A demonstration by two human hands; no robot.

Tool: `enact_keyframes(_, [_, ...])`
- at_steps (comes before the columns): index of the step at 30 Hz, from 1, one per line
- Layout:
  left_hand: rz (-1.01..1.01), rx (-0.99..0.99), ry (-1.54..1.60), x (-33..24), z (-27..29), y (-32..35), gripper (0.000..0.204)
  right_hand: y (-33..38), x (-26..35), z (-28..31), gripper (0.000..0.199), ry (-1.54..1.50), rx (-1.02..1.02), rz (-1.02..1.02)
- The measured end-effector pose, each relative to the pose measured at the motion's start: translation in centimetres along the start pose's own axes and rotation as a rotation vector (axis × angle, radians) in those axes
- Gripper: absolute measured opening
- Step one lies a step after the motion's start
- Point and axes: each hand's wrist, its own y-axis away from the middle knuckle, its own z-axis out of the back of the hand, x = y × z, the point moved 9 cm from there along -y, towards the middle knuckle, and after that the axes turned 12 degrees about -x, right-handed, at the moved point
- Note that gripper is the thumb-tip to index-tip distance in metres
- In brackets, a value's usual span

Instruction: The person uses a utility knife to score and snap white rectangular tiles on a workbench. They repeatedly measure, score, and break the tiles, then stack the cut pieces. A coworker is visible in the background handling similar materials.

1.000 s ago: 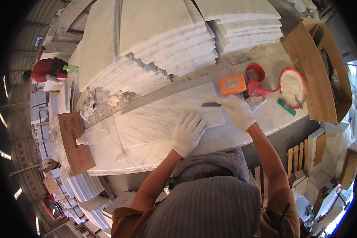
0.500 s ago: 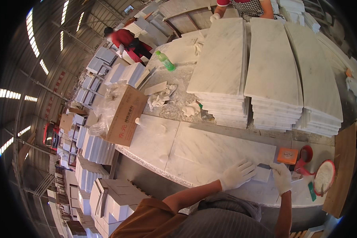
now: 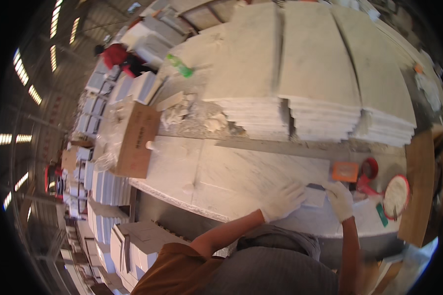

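Gloved left hand (image 3: 283, 200) and right hand (image 3: 340, 199) gripping small pale tile (image 3: 314, 195), tile partly hidden, blurred

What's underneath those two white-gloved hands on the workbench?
Both the left hand and the right hand press on a small pale tile lying flat on the big marble slab. The tile's covered parts and underside are hidden.

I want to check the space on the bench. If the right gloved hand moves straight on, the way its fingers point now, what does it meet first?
The right hand points up and slightly left. Just beyond its fingertips lies the orange block, probably the first thing met, though depth is unclear.
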Motion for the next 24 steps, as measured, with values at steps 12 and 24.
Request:
enact_keyframes(12, [-0.042, 0.017, -0.038, -0.8, -0.6, -0.2, 0.041, 0.4, -1.4, 0.4, 0.025, 0.066, -0.021, -0.128])
enact_keyframes(24, [-0.001, 0.029, 0.086, -0.4, -0.1, -1.0, 0.04, 6.0, -4.7, 0.9, 0.029, -0.155, 0.212, -0.295])
